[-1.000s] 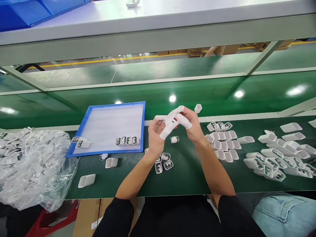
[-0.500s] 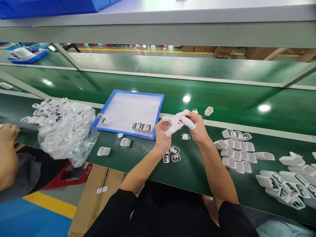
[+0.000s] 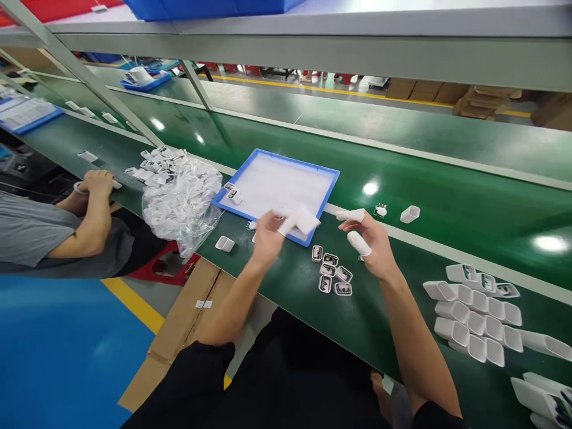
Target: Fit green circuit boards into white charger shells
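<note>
My left hand (image 3: 267, 239) grips a white plastic housing (image 3: 307, 220), blurred by motion, over the front right corner of a blue-rimmed tray (image 3: 333, 179). White covers are on my fingertips. Apart from the housing, to its right, my right hand (image 3: 378, 244) hovers with thumb and fingers spread and nothing between them. Below and between the hands, several white housings with circuit boards inside (image 3: 328, 270) stand on the green bench. A small circuit board with a white round part (image 3: 381, 210) lies behind my right hand, beside an open white housing (image 3: 410, 214).
A clear bag of white parts (image 3: 183, 199) lies left of the tray. Rows of white housings (image 3: 476, 325) occupy the right side. One more housing (image 3: 224, 243) lies near the front edge. A co-worker's hands (image 3: 99, 182) are at the far left. A shelf (image 3: 313, 56) crosses overhead.
My right hand has let go of the housing. My left hand has carried it left to the tray's corner. The view has swung left, showing more of the co-worker.
</note>
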Action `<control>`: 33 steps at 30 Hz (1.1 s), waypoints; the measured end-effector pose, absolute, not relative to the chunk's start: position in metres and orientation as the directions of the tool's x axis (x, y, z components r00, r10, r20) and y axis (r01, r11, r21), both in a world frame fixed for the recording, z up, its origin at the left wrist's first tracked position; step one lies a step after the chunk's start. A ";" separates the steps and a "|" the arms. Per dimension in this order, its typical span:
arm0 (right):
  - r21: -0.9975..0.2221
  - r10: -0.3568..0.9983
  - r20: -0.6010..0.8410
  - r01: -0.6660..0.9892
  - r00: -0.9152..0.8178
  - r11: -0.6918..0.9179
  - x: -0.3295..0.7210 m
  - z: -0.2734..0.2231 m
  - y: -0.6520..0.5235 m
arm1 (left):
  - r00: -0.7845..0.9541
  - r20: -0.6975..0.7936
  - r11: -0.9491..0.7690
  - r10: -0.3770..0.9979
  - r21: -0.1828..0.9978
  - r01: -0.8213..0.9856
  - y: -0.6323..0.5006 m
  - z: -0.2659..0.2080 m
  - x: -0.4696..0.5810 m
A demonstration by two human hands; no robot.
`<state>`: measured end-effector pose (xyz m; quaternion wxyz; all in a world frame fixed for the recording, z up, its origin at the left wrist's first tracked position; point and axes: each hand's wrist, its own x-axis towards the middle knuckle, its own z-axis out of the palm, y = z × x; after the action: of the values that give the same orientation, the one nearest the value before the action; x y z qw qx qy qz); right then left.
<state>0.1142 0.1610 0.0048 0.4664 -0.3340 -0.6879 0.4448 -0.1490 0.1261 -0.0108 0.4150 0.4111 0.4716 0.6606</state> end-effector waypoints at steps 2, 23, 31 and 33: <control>-0.918 0.889 0.347 0.083 -0.299 0.387 0.118 0.006 0.163 | -0.393 0.355 -0.265 0.848 0.927 0.266 0.141 -0.013 -0.192; -0.503 0.889 -0.377 0.863 -0.259 0.039 0.214 -0.030 0.210 | -0.326 0.549 -0.167 0.769 0.666 0.727 0.163 -0.043 -0.198; -0.295 0.825 -0.533 0.955 -0.186 0.025 0.176 -0.041 0.209 | 0.278 -0.012 -0.218 0.961 0.587 0.780 0.268 -0.040 -0.043; -0.310 0.837 -0.514 0.951 -0.188 0.023 0.173 -0.041 0.208 | 0.229 -0.077 -0.150 0.970 0.553 0.820 0.303 -0.048 -0.016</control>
<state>0.1731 0.2083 -0.0414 -0.0939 -0.6302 -0.7092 0.3019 -0.0158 0.3030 -0.0482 0.2497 0.7431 0.6023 0.1507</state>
